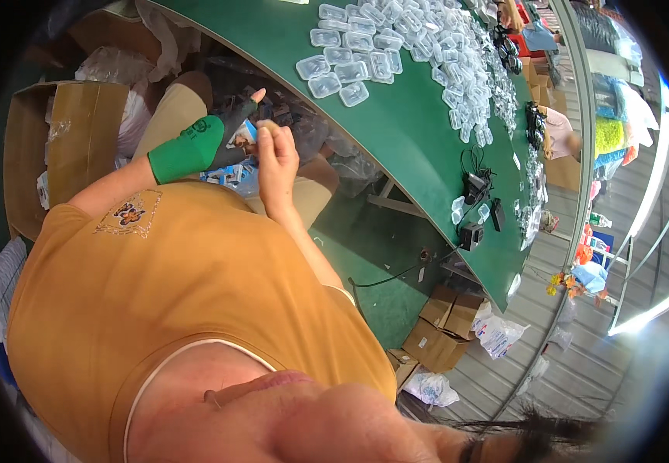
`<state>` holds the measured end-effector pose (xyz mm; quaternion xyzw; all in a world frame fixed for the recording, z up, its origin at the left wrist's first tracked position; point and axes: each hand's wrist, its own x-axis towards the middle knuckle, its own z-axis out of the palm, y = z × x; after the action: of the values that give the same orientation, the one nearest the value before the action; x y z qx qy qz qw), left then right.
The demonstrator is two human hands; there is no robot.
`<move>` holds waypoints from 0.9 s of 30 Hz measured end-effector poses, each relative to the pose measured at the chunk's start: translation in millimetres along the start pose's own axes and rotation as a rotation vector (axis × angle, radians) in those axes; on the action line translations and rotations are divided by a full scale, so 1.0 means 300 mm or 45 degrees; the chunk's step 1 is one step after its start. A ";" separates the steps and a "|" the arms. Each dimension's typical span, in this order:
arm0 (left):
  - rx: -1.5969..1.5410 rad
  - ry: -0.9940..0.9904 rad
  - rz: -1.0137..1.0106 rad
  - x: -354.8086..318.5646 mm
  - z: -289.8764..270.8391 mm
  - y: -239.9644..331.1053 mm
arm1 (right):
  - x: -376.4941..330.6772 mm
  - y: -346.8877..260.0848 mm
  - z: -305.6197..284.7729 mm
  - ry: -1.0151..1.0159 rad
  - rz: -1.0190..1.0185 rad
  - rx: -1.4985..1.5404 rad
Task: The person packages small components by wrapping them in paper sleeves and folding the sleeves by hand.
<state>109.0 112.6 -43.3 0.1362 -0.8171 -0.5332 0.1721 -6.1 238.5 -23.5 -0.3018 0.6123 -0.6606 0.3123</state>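
Note:
My left hand (226, 137) wears a glove with a green cuff and dark fingers, one bare fingertip poking out. It is closed on a small blue-and-white printed packet (242, 136) held above my lap. Beside the packet's right edge, my bare right hand (277, 163) is closed in a pinch; what lies between its fingertips is too small to make out. More blue-and-white packets (230, 176) lie below my hands, on my lap. Dark items in clear plastic, partly hidden by my hands, are just beyond.
A green table (272, 38) curves ahead, bearing many clear plastic cases (353, 72) and black adapters with cables (473, 185). An open cardboard box (80, 139) stands at my left. More cartons (438, 332) sit on the floor at right. Another person in pink (558, 133) is across the table.

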 end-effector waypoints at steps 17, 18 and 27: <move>0.169 -0.307 -0.226 -0.010 -0.021 0.020 | -0.048 -0.001 -0.062 -0.236 -0.546 -0.952; 0.133 -0.250 -0.131 -0.009 -0.002 -0.028 | -0.042 0.020 -0.066 -0.231 -0.548 -0.950; 0.363 0.147 0.136 0.092 -0.178 0.059 | -0.025 0.130 -0.223 0.243 0.269 0.240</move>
<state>106.0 64.5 -3.4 0.1459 -0.8792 -0.3933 0.2257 -52.1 283.8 -67.2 -0.1411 0.6028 -0.7044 0.3473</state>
